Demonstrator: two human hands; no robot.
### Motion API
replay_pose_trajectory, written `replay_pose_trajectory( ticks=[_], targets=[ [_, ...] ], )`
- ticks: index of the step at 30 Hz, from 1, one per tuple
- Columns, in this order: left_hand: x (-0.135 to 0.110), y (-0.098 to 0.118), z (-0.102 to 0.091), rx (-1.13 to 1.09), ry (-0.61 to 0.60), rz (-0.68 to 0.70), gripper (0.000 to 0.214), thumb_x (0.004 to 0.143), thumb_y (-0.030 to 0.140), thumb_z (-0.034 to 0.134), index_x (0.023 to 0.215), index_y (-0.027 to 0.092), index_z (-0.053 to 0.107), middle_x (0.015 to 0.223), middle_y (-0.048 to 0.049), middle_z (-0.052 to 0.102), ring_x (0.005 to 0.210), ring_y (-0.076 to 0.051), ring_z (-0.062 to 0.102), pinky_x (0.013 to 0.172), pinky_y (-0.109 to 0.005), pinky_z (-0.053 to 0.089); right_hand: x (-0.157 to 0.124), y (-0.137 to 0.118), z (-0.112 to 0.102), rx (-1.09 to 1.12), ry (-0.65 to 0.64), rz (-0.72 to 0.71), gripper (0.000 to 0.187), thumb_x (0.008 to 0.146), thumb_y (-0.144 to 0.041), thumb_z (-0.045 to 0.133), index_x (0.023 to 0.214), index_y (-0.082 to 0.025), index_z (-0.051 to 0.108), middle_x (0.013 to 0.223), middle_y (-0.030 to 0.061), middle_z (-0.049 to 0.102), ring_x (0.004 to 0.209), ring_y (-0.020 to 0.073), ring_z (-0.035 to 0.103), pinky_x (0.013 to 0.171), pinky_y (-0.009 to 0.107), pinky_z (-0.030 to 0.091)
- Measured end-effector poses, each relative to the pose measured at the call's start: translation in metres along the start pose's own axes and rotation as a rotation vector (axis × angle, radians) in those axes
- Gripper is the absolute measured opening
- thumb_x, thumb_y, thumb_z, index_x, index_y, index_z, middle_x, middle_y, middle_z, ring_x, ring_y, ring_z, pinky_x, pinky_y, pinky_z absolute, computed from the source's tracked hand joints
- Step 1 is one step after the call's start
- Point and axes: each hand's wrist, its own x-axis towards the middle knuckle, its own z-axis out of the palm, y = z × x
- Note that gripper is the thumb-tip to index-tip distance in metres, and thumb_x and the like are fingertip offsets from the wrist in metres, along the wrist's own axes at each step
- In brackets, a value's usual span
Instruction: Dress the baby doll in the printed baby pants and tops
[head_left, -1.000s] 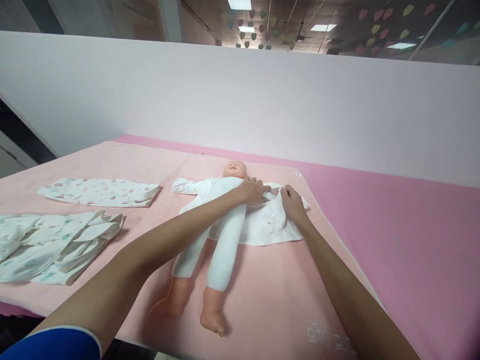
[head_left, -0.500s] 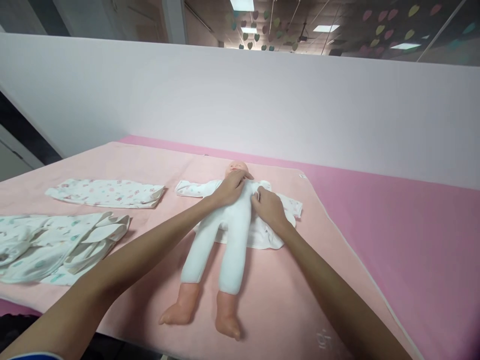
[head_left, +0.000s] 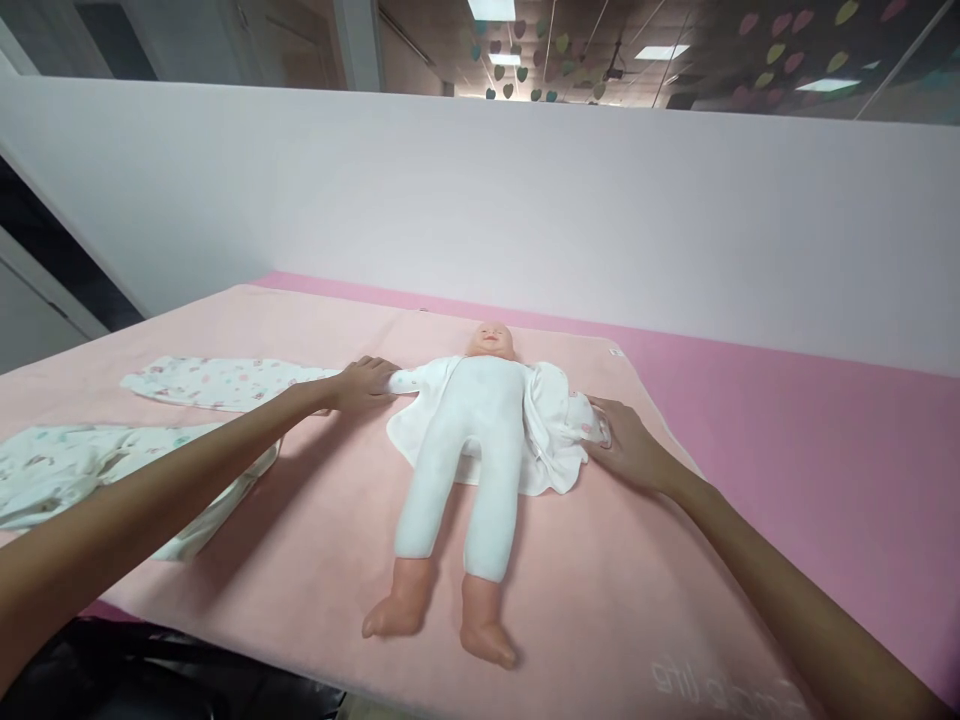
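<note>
A baby doll (head_left: 489, 400) lies on its back with its head away from me, its white cloth body and bare brown feet showing. Under it spreads a white baby top (head_left: 555, 470), open at the front, with sleeves out to both sides. On the left, my left hand (head_left: 365, 385) is closed around the end of one sleeve. Over on the right, my right hand (head_left: 628, 445) grips the cuff of the other sleeve, fingers and thumb at its opening. The doll's own hands are hidden.
Printed baby trousers (head_left: 217, 382) lie left of the doll, partly behind my left arm. Nearer is a folded garment with green prints (head_left: 45, 470). A pink blanket (head_left: 600, 600) covers the padded table, and a white partition (head_left: 480, 200) stands behind it.
Both hands have moved outward from the doll's chest to the two sleeve ends. The front of the top now lies open beside the body, and the doll's chest and face are uncovered.
</note>
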Motion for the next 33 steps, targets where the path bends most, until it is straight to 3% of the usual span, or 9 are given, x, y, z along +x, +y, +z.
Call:
replay_pose_trajectory(
  ticks=[2, 5, 10, 17, 21, 24, 28, 31, 33],
  targets=[
    [0.004, -0.001, 0.004, 0.002, -0.01, 0.032, 0.058, 0.096, 0.062, 0.053, 0.138, 0.023, 0.061, 0.138, -0.0138, 0.066, 0.126, -0.032, 0.058, 0.107, -0.04, 0.043, 0.008, -0.005, 0.007, -0.009, -0.056, -0.015, 0.029, 0.097, -0.053, 0.062, 0.091, -0.025, 0.062, 0.095, 0.0086, 0.073, 0.085, 0.0289, 0.061, 0.076, 0.038, 0.047],
    [0.009, 0.002, 0.006, 0.035, -0.008, 0.057, 0.061, 0.098, 0.071, 0.045, 0.13, 0.02, 0.06, 0.131, -0.0155, 0.066, 0.118, -0.032, 0.058, 0.105, -0.04, 0.042, 0.025, 0.006, 0.014, -0.147, 0.032, -0.002, 0.029, 0.101, -0.052, 0.056, 0.092, -0.025, 0.057, 0.094, 0.0098, 0.07, 0.085, 0.0296, 0.06, 0.075, 0.039, 0.044],
    [0.005, 0.002, 0.001, 0.099, -0.047, 0.097, 0.057, 0.101, 0.072, 0.038, 0.111, 0.02, 0.059, 0.116, -0.0164, 0.065, 0.105, -0.032, 0.057, 0.099, -0.042, 0.043, 0.045, 0.049, -0.006, -0.374, -0.014, -0.024, 0.025, 0.101, -0.049, 0.053, 0.095, -0.025, 0.054, 0.102, 0.0129, 0.07, 0.088, 0.0306, 0.061, 0.08, 0.041, 0.044],
    [-0.001, -0.008, -0.011, 0.183, -0.091, 0.077, 0.042, 0.104, 0.053, 0.038, 0.12, 0.02, 0.058, 0.126, -0.0174, 0.064, 0.109, -0.032, 0.056, 0.101, -0.043, 0.043, 0.046, 0.061, -0.024, -0.33, -0.144, 0.003, 0.043, 0.099, -0.066, 0.054, 0.092, -0.024, 0.059, 0.103, 0.0138, 0.072, 0.091, 0.0326, 0.064, 0.082, 0.043, 0.046],
    [-0.016, -0.002, -0.014, 0.301, -0.042, -0.069, 0.045, 0.103, 0.043, 0.043, 0.137, 0.015, 0.053, 0.138, -0.0245, 0.058, 0.122, -0.04, 0.054, 0.096, -0.049, 0.047, 0.023, 0.065, -0.014, -0.339, 0.017, 0.157, 0.061, 0.093, -0.075, 0.059, 0.119, -0.019, 0.062, 0.133, 0.0218, 0.067, 0.12, 0.0424, 0.061, 0.097, 0.05, 0.048],
    [-0.041, 0.03, -0.011, 0.213, 0.142, -0.192, 0.053, 0.1, 0.046, 0.052, 0.142, 0.013, 0.048, 0.137, -0.0259, 0.056, 0.125, -0.045, 0.053, 0.097, -0.053, 0.049, -0.01, 0.059, -0.003, -0.402, 0.237, 0.289, 0.075, 0.089, -0.077, 0.061, 0.132, -0.016, 0.057, 0.141, 0.0254, 0.061, 0.129, 0.0476, 0.055, 0.103, 0.056, 0.046],
    [-0.074, 0.1, 0.006, -0.063, 0.367, -0.238, 0.045, 0.102, 0.053, 0.051, 0.13, 0.017, 0.051, 0.129, -0.02, 0.06, 0.122, -0.038, 0.057, 0.106, -0.052, 0.048, -0.045, 0.032, 0.015, -0.389, 0.403, 0.356, 0.067, 0.093, -0.08, 0.053, 0.117, -0.018, 0.059, 0.121, 0.0228, 0.067, 0.113, 0.0427, 0.062, 0.087, 0.048, 0.051],
    [-0.084, 0.144, 0.023, -0.149, 0.305, -0.296, 0.042, 0.101, 0.058, 0.05, 0.117, 0.019, 0.053, 0.121, -0.0165, 0.064, 0.115, -0.036, 0.06, 0.1, -0.05, 0.048, -0.044, 0.008, 0.027, -0.285, 0.284, 0.455, 0.058, 0.095, -0.078, 0.053, 0.105, -0.022, 0.063, 0.107, 0.0161, 0.072, 0.096, 0.0354, 0.067, 0.075, 0.041, 0.046],
    [-0.082, 0.158, 0.03, -0.125, 0.263, -0.334, 0.042, 0.098, 0.059, 0.052, 0.114, 0.02, 0.054, 0.121, -0.0165, 0.066, 0.116, -0.037, 0.061, 0.102, -0.051, 0.046, -0.033, -0.002, 0.035, -0.218, 0.17, 0.485, 0.048, 0.098, -0.069, 0.054, 0.09, -0.023, 0.064, 0.095, 0.0118, 0.072, 0.087, 0.0306, 0.066, 0.073, 0.038, 0.042]
  ],
)
